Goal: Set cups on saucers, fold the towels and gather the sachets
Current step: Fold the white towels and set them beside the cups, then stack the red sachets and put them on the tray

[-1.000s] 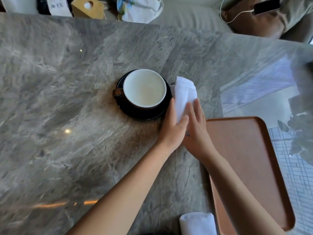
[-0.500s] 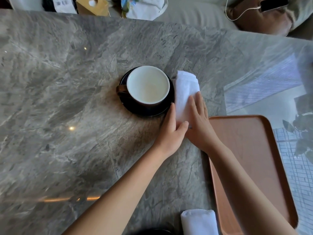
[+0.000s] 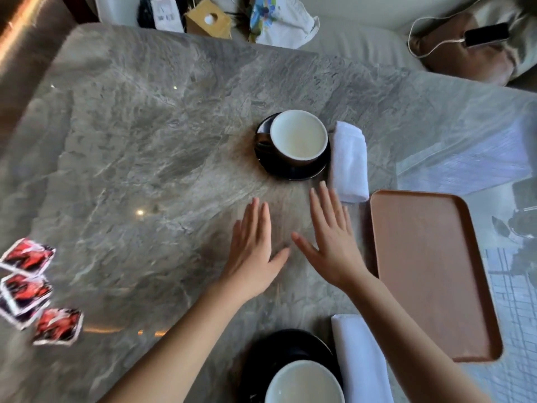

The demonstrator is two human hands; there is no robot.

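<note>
A dark cup with a white inside (image 3: 299, 137) stands on a black saucer (image 3: 290, 171) at the table's middle. A folded white towel (image 3: 348, 161) lies right beside the saucer. My left hand (image 3: 252, 251) and my right hand (image 3: 334, 242) hover flat and empty just in front of the saucer, fingers apart, the right fingertips close to the towel's near end. A second cup (image 3: 303, 383) on a black saucer (image 3: 279, 347) sits at the near edge with another folded towel (image 3: 360, 359) to its right. Three red sachets (image 3: 29, 286) lie at the left.
A brown wooden tray (image 3: 430, 271) lies to the right of my hands. The grey marble table (image 3: 145, 155) spreads to the left. Beyond its far edge are a tissue box (image 3: 209, 21), a bag, and a phone on a cable (image 3: 486, 34).
Both hands have let go of the towel by the far cup and drawn back toward me. The view has pulled back, showing the near cup and the sachets.
</note>
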